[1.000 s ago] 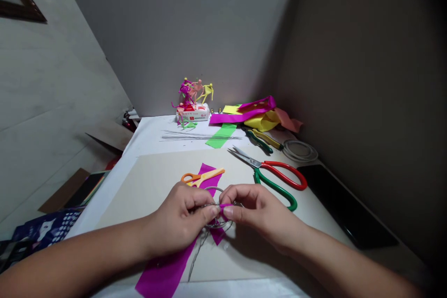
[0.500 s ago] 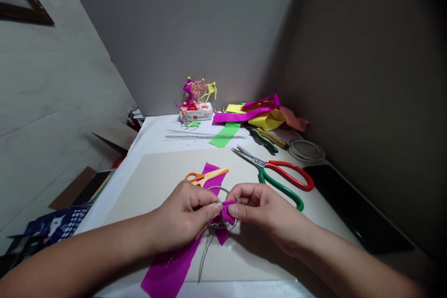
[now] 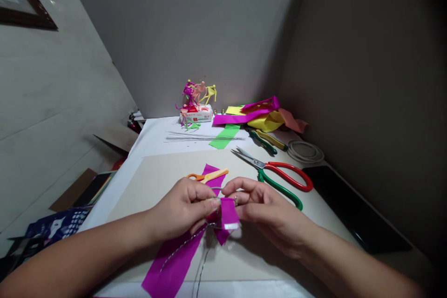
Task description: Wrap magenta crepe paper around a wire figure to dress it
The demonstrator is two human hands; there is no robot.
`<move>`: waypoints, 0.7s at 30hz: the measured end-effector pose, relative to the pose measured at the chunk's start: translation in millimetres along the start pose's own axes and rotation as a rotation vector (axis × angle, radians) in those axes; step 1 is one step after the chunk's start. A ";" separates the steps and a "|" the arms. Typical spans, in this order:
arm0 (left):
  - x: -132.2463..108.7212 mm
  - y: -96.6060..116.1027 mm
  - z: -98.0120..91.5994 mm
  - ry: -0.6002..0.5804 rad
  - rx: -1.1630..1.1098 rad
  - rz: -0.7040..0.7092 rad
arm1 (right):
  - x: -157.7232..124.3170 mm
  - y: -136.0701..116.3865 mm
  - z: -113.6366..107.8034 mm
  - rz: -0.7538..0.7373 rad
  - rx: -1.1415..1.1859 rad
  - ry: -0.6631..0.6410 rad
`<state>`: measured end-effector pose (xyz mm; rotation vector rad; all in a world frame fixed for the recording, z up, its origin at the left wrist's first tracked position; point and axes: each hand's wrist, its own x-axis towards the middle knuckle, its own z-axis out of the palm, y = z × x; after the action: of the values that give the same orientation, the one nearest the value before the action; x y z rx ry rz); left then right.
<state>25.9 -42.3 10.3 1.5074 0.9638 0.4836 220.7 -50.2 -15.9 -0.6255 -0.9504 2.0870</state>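
My left hand (image 3: pixel 186 207) pinches thin twisted wire (image 3: pixel 181 247) between thumb and forefinger; two long wire ends hang down below it. A short magenta crepe-paper strip (image 3: pixel 228 212) hangs from the wire, with a whitish, shiny lower end. My right hand (image 3: pixel 263 207) has its curled fingers at the strip's right edge and upper end, closed round it; the fingertips are partly hidden. Beneath both hands lies a long magenta paper strip (image 3: pixel 169 265). Part of a grey ring (image 3: pixel 217 188) shows between the hands.
Yellow-handled small scissors (image 3: pixel 213 175) lie just beyond my hands. Large red-and-green scissors (image 3: pixel 288 174) lie to the right, near pliers (image 3: pixel 264 142), a cable coil (image 3: pixel 305 151) and a black slab (image 3: pixel 349 205). Small wire-and-paper figures (image 3: pixel 199 93) stand on a box (image 3: pixel 199 115) behind straight wires (image 3: pixel 188 137).
The small magenta strip, earlier folded between my fingertips, now hangs down open with its whitish end showing. My right fingers have spread slightly, and a wire end has swung left.
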 end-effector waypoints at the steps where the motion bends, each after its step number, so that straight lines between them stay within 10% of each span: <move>1: -0.2 -0.2 -0.4 0.004 -0.010 0.001 | -0.2 -0.1 0.6 -0.011 -0.003 0.000; 21: 4.2 -8.2 7.6 0.083 -0.088 0.022 | 3.3 7.3 4.5 -0.194 -0.262 0.187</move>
<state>31.7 -44.1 0.1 1.4293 0.9788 0.6015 212.6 -52.8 -19.3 -0.8121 -1.1368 1.7160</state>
